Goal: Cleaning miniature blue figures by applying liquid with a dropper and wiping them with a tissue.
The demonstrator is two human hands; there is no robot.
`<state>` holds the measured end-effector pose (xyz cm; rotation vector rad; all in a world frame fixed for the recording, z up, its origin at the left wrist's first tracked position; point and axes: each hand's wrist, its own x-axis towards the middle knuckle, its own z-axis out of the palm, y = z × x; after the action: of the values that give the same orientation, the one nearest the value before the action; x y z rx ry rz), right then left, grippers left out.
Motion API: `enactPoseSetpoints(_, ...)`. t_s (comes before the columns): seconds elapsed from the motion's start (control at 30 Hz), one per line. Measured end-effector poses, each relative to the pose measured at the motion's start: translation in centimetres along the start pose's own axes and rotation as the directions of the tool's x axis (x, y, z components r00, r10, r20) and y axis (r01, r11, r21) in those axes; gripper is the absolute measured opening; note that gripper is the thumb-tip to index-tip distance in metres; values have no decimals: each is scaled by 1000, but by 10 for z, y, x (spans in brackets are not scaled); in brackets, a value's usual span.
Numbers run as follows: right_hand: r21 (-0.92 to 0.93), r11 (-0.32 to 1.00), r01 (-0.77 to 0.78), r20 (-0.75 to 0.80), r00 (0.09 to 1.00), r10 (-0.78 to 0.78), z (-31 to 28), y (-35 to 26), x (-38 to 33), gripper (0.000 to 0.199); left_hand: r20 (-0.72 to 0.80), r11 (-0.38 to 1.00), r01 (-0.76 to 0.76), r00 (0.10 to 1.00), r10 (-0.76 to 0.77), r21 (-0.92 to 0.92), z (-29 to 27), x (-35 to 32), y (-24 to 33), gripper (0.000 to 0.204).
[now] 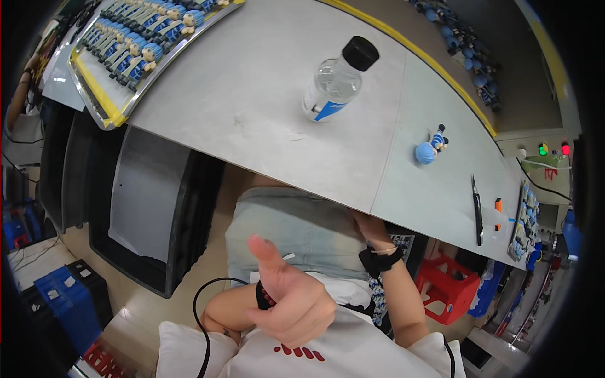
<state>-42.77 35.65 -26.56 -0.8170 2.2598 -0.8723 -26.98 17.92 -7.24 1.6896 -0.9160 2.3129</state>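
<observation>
My left hand (296, 305) is raised in front of my white shirt, its fingers curled in and its thumb sticking up. Nothing shows in its grip. Low by the table's near edge, my right hand (373, 232) lies over my lap, its fingers hidden under the tabletop. A black band (382, 257) circles that wrist. On the table (265, 82), a clear bottle (337, 82) with a black cap and blue label stands upright. To its right lies a small blue-haired figure (427, 151), apart from both hands.
A tray (107, 107) with rows of blue-haired figures sits at the far left. A slim black pointed tool (477, 217), a small orange item (498, 206) and another figure tray (524, 223) lie right. Black bins (170, 252) stand lower left; a red stool (446, 283) lower right.
</observation>
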Motion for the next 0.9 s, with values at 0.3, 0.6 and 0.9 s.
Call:
enactPoseSetpoints(0.3, -105, 994, 30, 564, 825, 34, -59, -176, -31, 27, -60, 998, 18, 998, -22, -68, -4, -6, -4, 83)
enactPoseSetpoints(0.6, -274, 695, 665, -277, 638, -719, -147, -347, 14, 27, -69, 965, 115, 988, -135, -237, -3, 5, -22, 85)
enactPoseSetpoints(0.9, -565, 567, 599, 72, 721, -689, -126, -384, 41, 47, -5, 967, 133, 991, -137, -216, 4, 3, -30, 84)
